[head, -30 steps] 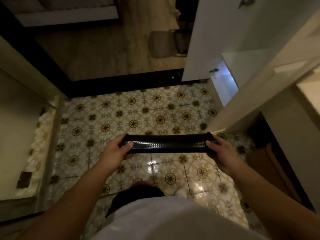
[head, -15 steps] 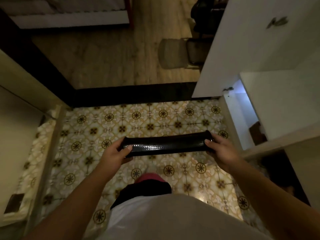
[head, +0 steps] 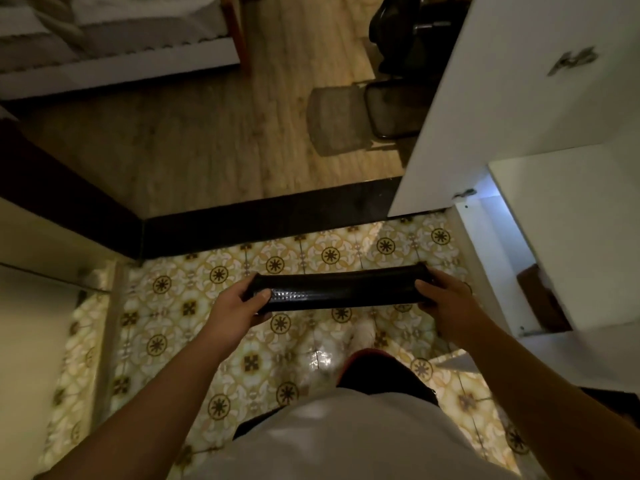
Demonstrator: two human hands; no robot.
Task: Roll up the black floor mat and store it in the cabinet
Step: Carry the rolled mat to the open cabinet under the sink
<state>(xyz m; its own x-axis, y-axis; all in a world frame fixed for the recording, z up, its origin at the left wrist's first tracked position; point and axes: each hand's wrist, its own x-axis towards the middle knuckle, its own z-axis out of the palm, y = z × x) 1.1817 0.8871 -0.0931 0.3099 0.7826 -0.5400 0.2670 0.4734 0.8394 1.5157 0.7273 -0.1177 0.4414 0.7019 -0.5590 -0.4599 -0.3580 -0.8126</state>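
A person holds the rolled black floor mat level in the air above a patterned tile floor, one hand at each end. The left hand is curled around the mat's left end, thumb pressed on top; the right hand is closed over the right end. Just to the right of the right hand stands the white cabinet, its door swung open beyond the hands. A dark threshold strip crosses the floor ahead of the mat.

The black floor mat (rolled tight, glossy, dimpled) lies level, beside the open white cabinet.
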